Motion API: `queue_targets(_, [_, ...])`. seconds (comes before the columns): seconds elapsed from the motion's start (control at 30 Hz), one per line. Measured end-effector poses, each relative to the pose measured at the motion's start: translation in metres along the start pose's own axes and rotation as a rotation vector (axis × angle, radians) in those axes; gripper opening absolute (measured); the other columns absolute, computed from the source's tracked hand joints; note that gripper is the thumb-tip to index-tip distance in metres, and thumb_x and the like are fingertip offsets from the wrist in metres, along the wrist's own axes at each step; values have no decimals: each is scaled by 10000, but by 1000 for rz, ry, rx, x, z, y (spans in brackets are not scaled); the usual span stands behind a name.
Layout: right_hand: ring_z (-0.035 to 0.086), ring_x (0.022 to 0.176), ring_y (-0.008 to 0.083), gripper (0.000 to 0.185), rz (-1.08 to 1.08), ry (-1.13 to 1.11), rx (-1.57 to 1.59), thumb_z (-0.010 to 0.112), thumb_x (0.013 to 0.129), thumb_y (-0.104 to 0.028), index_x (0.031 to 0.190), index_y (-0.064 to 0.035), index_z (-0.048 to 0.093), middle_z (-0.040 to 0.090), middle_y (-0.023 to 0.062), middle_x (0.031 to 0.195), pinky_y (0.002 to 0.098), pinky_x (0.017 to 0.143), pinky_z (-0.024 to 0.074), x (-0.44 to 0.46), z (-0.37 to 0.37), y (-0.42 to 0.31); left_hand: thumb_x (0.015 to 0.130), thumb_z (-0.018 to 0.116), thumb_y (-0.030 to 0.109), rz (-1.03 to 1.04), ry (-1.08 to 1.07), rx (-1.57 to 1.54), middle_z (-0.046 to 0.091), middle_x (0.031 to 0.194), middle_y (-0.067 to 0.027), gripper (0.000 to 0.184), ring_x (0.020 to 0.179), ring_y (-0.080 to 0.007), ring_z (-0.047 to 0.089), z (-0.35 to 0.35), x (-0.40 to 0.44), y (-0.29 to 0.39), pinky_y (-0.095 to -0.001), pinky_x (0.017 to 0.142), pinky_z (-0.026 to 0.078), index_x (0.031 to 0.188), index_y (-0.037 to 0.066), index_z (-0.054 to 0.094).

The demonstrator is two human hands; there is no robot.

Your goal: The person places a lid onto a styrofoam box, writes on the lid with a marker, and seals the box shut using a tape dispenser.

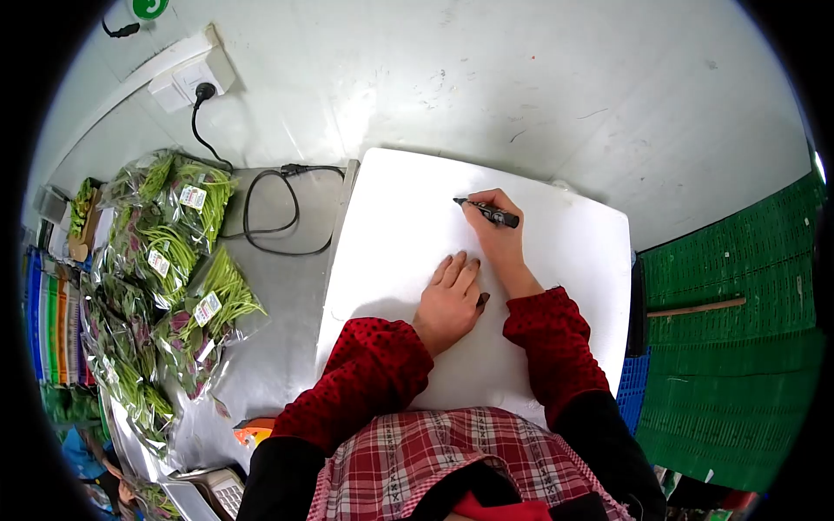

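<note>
A black marker is gripped in my right hand, its tip pointing left at the upper middle of a large white board. The tip is at or just above the white surface; I cannot tell whether it touches. My left hand lies on the board below and left of the marker, fingers spread, pointing up. Beneath its thumb side a small dark thing, perhaps the marker's cap, shows at the palm's edge. No writing is visible on the board.
Bagged green and purple vegetables cover the metal table at the left. A black cable runs to a wall socket. An orange object and a calculator sit lower left. Green crates stand right.
</note>
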State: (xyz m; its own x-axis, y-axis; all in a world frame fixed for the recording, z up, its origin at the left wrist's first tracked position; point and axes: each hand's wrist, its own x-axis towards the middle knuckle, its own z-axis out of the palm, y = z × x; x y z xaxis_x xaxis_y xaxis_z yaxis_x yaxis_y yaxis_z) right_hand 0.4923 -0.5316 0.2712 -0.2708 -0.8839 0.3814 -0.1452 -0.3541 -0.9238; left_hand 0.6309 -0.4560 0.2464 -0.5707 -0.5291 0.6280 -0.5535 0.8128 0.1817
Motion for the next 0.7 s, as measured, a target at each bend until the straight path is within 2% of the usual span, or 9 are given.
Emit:
queue_targets(0.17, [500,594,43,176,-27,92,-187,721,819,-110,831,-1,582,598,12,658,230,524,425,0,6,1,845,669,180,5,28,9,616,1158,-184,287,1150,-371,573,4,-1,-4,-449,1008,464,997,-63,646])
queue_targets(0.5, [488,550,58,193,-116,81,-354,726,834,-117,818,-18,561,582,37,617,247,500,426,9,7,-10,827,674,158,27,21,3,637,1082,-182,268,1067,-341,622,-1,9,0,-431,945,502,986,-55,647])
queue_targets(0.7, [470,535,53,183,-93,-72,-319,710,846,-89,805,-28,543,563,22,596,240,489,419,2,3,-13,803,682,141,4,59,-34,637,1064,-176,225,1046,-332,629,-2,10,-1,-415,922,514,935,-39,646])
